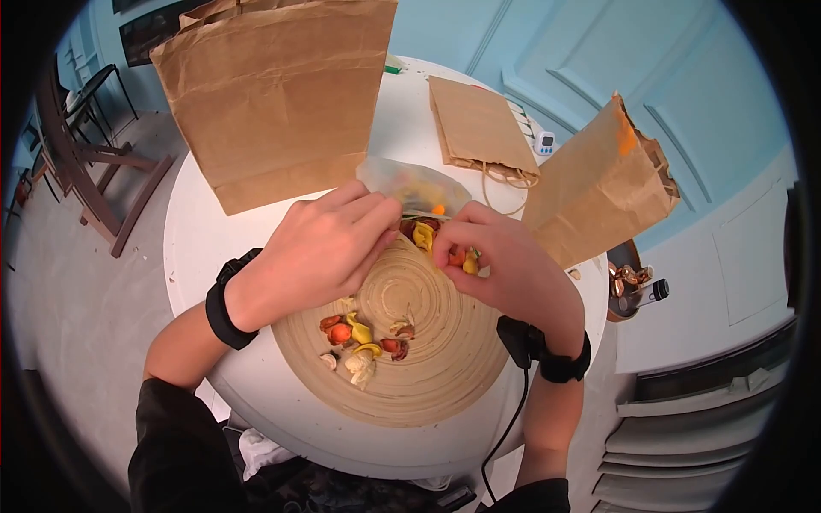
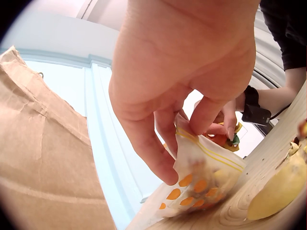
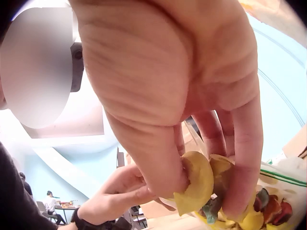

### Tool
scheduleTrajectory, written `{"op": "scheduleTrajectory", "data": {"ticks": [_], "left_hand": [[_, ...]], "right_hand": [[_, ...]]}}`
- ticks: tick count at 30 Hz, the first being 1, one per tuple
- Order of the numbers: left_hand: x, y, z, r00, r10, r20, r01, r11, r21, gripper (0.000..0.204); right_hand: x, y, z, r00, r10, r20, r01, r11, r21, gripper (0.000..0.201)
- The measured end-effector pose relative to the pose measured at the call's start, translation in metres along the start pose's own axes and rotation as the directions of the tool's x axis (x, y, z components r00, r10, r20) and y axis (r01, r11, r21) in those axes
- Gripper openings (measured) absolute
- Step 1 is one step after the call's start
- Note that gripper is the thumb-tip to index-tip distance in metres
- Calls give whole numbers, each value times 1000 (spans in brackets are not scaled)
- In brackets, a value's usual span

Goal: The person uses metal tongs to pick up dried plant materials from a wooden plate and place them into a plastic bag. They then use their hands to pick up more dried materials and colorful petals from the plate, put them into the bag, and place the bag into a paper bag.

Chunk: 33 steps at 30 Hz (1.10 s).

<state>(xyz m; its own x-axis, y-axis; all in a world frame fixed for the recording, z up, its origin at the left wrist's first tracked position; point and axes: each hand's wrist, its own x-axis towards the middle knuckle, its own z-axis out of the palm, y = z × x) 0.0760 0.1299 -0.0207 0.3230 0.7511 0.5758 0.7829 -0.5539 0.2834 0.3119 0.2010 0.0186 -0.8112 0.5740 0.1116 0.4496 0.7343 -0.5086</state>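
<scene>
My left hand (image 1: 321,244) pinches the top edge of a clear zip bag (image 2: 211,165) with orange spots. Dried potpourri pieces (image 1: 423,232) in yellow, red and orange show at the bag's mouth. My right hand (image 1: 513,265) is at the other side of that mouth, thumb and fingers pinching yellow potpourri petals (image 3: 199,184). Both hands are over the far part of a round, ringed wooden board (image 1: 453,363). Nearer me on the board lies a small scatter of potpourri (image 1: 339,332), with orange, yellow, dark red and cream pieces.
A tall brown paper bag (image 1: 282,111) stands at the back left of the white round table (image 1: 192,231). Another paper bag (image 1: 599,188) leans at the right, and a flat one (image 1: 479,128) lies behind. Near it is a small white timer (image 1: 545,143). A cable (image 1: 505,436) hangs from my right wrist.
</scene>
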Motion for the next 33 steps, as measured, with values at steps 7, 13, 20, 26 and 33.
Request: {"op": "scheduleTrajectory", "data": {"ticks": [7,13,20,26,33], "left_hand": [[0,1,1,1000,4,23,-5,1000,13,13],[-1,0,1,1000,16,8,-16,1000,16,13],[-1,-3,2,998,68,-9,-68,996,61,14],[-1,-1,4,999,33,3,-33,998,50,13],[-2,-2,6,999,51,-15,-50,997,63,13]], "right_hand": [[7,7,16,988,-53,-142,45,997,-58,12],[10,9,22,981,-89,-171,59,984,-170,14],[5,-45,37,985,-160,-59,159,987,-23,17],[-10,-39,64,959,-68,274,104,987,-121,63],[-11,-44,86,948,-196,250,219,973,-66,70]]}}
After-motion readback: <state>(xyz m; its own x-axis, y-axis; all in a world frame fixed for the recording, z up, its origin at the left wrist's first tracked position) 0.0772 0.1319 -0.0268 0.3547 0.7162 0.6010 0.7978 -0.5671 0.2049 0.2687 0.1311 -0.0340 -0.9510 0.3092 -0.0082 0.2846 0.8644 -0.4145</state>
